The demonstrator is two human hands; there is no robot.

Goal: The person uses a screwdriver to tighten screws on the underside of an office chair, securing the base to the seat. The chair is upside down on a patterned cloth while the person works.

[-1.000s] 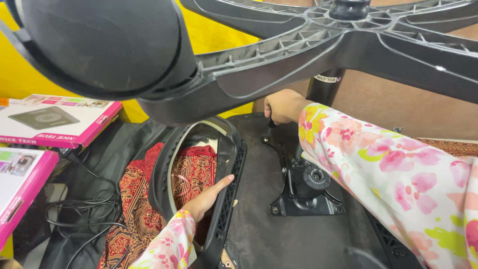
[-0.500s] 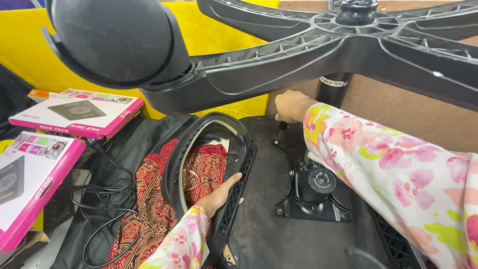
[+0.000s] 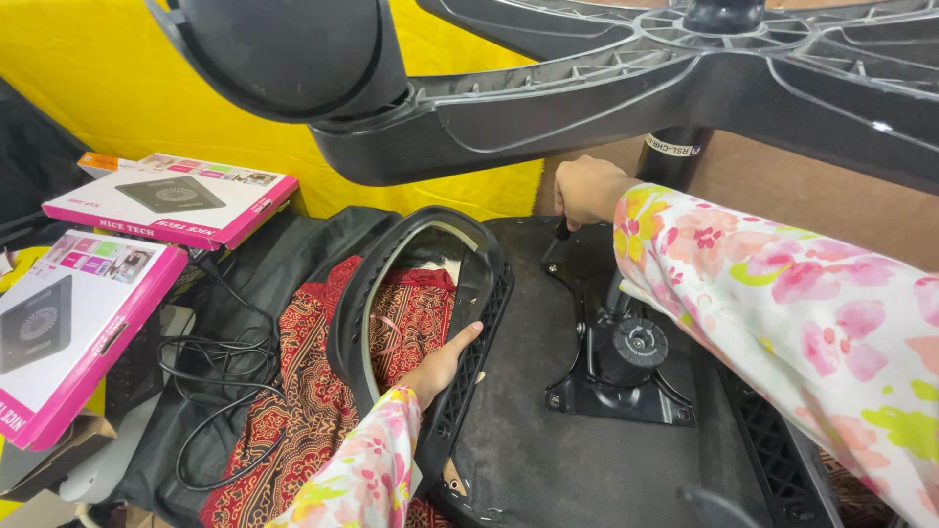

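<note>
Yellow wall (image 3: 98,88), upturned chair seat (image 3: 548,440), pink boxes (image 3: 68,332)

The view slid left, so more of the pink boxes (image 3: 83,332) shows; both hands stayed put.

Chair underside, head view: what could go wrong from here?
1. The right hand grips a small lever beside the seat mechanism; fingers could get pinched if the mechanism shifts.
2. The star base and a caster hang right above both arms; if the upturned chair tips, they may swing into the person.
3. The left hand steadies only the armrest loop, so the hold may slip. Loose cables lie beside it and could snag.
</note>
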